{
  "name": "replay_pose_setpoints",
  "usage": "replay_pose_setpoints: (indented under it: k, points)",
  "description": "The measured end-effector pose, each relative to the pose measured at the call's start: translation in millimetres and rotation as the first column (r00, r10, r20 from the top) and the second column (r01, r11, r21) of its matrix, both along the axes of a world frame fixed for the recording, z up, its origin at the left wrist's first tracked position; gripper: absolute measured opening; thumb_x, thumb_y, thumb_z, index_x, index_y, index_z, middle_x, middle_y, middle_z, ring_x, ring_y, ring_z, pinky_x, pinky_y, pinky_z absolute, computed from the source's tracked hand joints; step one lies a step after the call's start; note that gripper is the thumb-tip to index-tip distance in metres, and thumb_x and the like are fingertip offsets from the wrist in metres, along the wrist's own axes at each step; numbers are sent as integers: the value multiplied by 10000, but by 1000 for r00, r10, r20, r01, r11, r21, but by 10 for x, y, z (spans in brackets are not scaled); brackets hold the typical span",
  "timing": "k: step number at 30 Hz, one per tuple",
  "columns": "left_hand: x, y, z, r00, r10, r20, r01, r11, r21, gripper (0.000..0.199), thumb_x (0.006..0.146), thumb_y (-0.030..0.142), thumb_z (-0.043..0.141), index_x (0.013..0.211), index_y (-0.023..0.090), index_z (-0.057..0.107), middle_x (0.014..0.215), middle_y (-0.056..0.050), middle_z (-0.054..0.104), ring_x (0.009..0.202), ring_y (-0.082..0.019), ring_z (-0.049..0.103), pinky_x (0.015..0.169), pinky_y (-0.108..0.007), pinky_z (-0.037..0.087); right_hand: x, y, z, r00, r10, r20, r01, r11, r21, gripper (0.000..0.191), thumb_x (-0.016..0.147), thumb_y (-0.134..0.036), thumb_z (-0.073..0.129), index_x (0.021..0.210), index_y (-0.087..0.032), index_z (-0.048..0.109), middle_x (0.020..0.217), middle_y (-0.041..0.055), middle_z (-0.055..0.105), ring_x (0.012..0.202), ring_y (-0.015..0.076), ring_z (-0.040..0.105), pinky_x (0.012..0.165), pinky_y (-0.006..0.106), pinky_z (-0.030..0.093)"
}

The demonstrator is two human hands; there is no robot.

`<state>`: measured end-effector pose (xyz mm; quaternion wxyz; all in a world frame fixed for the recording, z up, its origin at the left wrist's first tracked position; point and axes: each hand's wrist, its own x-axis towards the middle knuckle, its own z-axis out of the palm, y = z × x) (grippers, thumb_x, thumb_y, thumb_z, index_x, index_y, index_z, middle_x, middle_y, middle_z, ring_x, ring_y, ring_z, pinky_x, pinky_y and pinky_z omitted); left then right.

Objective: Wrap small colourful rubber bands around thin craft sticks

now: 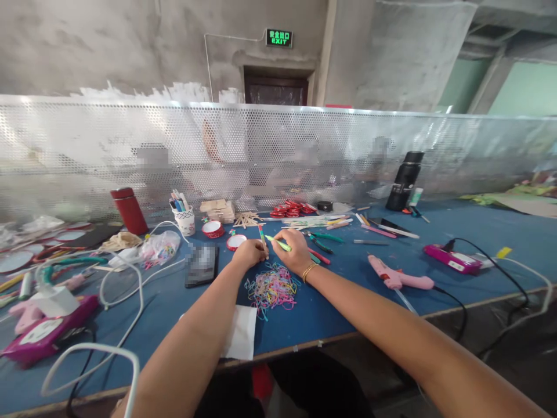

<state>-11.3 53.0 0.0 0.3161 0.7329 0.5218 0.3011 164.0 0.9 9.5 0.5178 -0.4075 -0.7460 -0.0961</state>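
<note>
Pinched upright in my left hand point(249, 254) is a narrow stick point(261, 232) coloured red and green. My right hand point(297, 252) grips a light green marker point(282, 244), its tip pointing left at the stick; whether they touch I cannot tell. Just below both hands lies a loose pile of colourful thin rubber bands point(274, 288). A red-rimmed round tin point(236, 241) stands beyond my left hand, and green-handled pliers point(319, 241) lie to the right of my right hand.
A black phone point(202, 267) and white paper point(244, 332) lie left. Farther right rest a pink glue gun point(398, 277) and a purple power strip point(452, 259). Looping white cables point(141, 284) cross the left side. A red bottle point(129, 212) and black flask point(404, 184) stand near the perforated screen point(270, 151).
</note>
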Motion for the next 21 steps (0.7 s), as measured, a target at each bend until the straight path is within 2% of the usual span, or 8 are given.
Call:
replay_pose_setpoints:
  k: [8,13,21]
  points:
    - [-7,-33,30,1000,-12,-16,12,1000,16,61,657,165,646,709,165,677,574,11,631,474,-93,518,465,-199,369,-3,4,-6,1000,4,0,-4,1000,4,117,866,-289,552,774,-221,577,768,25,602,808,187,535,804,323,387]
    - [-9,21,-14,999,5,-37,-4,999,32,93,664,196,665,750,173,691,593,10,646,495,-99,540,475,-200,377,-12,-12,1,999,26,37,-26,1000,-5,115,871,-298,544,795,-223,586,779,28,603,818,190,532,808,322,383]
    - [-18,59,-40,1000,-16,-18,16,1000,19,99,662,175,657,752,167,696,577,14,637,495,-99,545,471,-198,377,-8,-13,4,999,-15,44,15,1000,4,110,864,-282,549,788,-216,593,769,29,602,808,189,529,799,322,375]
